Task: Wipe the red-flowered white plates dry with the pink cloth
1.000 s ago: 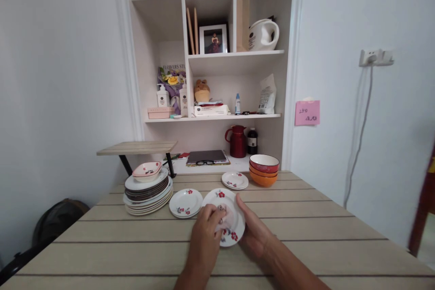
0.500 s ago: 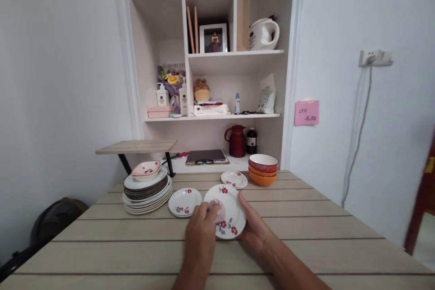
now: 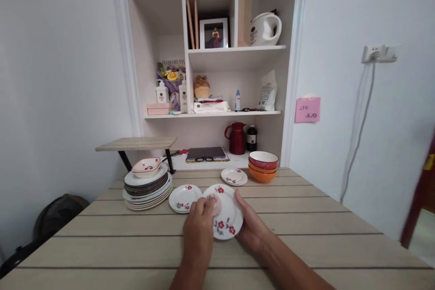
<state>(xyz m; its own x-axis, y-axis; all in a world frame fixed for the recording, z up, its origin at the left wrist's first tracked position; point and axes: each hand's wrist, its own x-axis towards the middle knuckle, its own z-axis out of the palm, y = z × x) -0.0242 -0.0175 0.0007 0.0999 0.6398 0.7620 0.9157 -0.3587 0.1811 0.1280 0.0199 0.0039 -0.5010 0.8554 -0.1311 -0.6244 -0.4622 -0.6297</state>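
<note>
My right hand [image 3: 252, 227] grips a white plate [image 3: 230, 206] with red flowers by its right edge, thumb at the rim and fingers underneath. The plate is tilted up toward me above the table. Closed over a small pink cloth [image 3: 216, 206], my left hand [image 3: 199, 226] presses it against the plate's upper left face; part of the cloth is hidden by the fingers. Just behind and left lies a short stack of similar flowered plates [image 3: 185, 195]. Farther back are smaller flowered plates [image 3: 234, 176].
At the left stands a tall stack of plates [image 3: 146, 195] topped by square bowls [image 3: 146, 166], beside a small raised stand [image 3: 136, 144]. Red and orange bowls [image 3: 262, 173] are stacked at the back right. Behind them are a red jug [image 3: 237, 139] and a laptop [image 3: 205, 153].
The cloth and my left hand have shifted slightly left and up on the plate. The plate has moved a little left with my right hand. The view has tilted slightly.
</note>
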